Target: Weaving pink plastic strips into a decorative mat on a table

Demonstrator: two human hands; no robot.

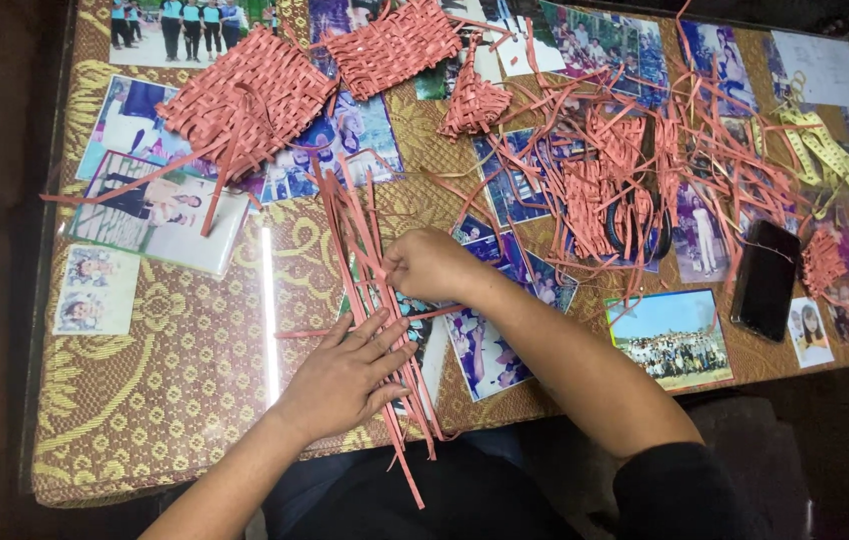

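A glass-topped counter point(185, 400) over a gold-patterned cloth point(145, 370) fills the view. A bright strip of light point(268, 310) reflects near its left side; dark floor surrounds its edges.

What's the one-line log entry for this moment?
left hand: flat, pressing strip bundle | right hand: pinching one strip | woven mats: far left | phone: right

Left hand point(345, 375) lies flat, pinning the pink paper strips point(370, 290) to the worktop point(175, 390); right hand point(432, 265) pinches one strip. Woven pink mats point(245, 100) lie beyond, phone point(765, 280) off right.
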